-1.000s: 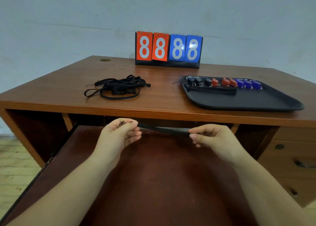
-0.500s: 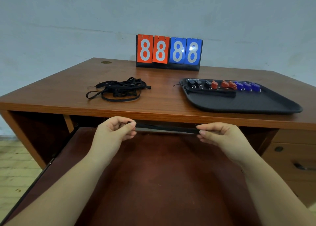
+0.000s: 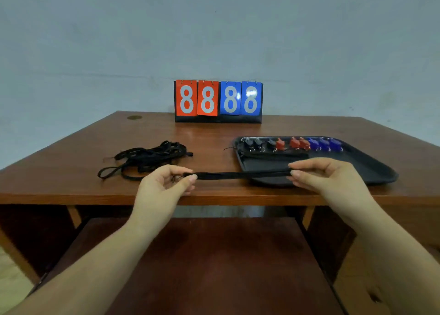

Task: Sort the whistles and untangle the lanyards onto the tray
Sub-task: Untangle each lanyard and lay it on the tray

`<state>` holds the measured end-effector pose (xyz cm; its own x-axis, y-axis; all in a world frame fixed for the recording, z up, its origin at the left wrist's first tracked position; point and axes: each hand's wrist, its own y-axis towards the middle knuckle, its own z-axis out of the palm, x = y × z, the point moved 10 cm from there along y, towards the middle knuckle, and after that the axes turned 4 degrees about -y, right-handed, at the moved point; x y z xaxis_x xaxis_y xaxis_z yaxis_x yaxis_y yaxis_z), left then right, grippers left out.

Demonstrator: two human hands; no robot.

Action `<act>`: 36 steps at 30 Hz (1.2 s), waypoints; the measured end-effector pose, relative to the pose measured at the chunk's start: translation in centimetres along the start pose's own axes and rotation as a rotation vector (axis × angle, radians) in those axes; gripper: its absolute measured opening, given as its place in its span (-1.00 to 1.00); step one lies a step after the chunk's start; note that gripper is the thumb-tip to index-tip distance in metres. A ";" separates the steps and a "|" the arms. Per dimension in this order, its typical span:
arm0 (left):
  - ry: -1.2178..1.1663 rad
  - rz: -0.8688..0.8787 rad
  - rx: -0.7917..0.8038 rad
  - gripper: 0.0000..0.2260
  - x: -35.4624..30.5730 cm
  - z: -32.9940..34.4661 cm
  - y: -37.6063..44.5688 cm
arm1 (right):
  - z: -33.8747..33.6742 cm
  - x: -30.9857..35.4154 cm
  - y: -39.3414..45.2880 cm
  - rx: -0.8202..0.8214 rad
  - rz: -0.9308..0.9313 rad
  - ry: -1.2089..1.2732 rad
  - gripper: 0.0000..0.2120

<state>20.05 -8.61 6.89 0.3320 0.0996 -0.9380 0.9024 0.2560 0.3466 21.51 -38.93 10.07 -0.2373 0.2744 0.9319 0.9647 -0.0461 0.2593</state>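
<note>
The wooden bench [image 3: 71, 167] carries everything, its near edge running across the middle of the view, with a lower pull-out shelf [image 3: 202, 255] beneath the person's forearms. At twelve o'clock, against the wall, stands a flip scoreboard [image 3: 218, 101] showing four eights, two orange and two blue; it sits well behind the working area and hinders nothing. At about two o'clock lies the black tray [image 3: 371, 171], its near half bare, which looks like the room kept for laying lanyards out flat. Along its far rim the whistles [image 3: 295, 144] stand in a row grouped by colour, black, then red, then blue, so the sorting part appears done. Just in front of that row a straightened black lanyard [image 3: 273, 155] lies across the tray. At ten o'clock a tangled heap of black lanyards [image 3: 147, 158] rests on the bench, well apart from the tray, still to be worked through. Nearest the camera, both hands hold one freed lanyard [image 3: 238, 175] stretched level above the bench's front edge: the left hand [image 3: 164, 186] pinches the end with the small metal ring between thumb and fingertips, and the right hand [image 3: 328, 178] pinches the other end over the tray's near left corner. Holding it taut probably keeps it from kinking and lets it go down parallel to the one already placed; nothing blocks that path.
</note>
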 end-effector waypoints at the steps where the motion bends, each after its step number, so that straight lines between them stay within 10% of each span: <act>1: 0.036 0.006 0.019 -0.93 -0.3 0.7 0.6 | -0.5 -0.1 0.4 0.007 0.007 -0.035 -0.86; 19: 0.839 0.076 0.240 -0.91 1.4 14.6 10.8 | -5.8 -6.0 11.9 0.178 0.077 -0.847 -0.91; 36: 0.709 0.010 0.211 -0.67 3.2 12.3 10.7 | -5.5 -5.8 12.0 0.101 0.069 -0.910 -0.60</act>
<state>34.17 -17.40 7.57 0.1477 0.7165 -0.6818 0.9577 0.0686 0.2794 33.81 -46.31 9.17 -0.0388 0.9267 0.3737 0.9889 -0.0180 0.1474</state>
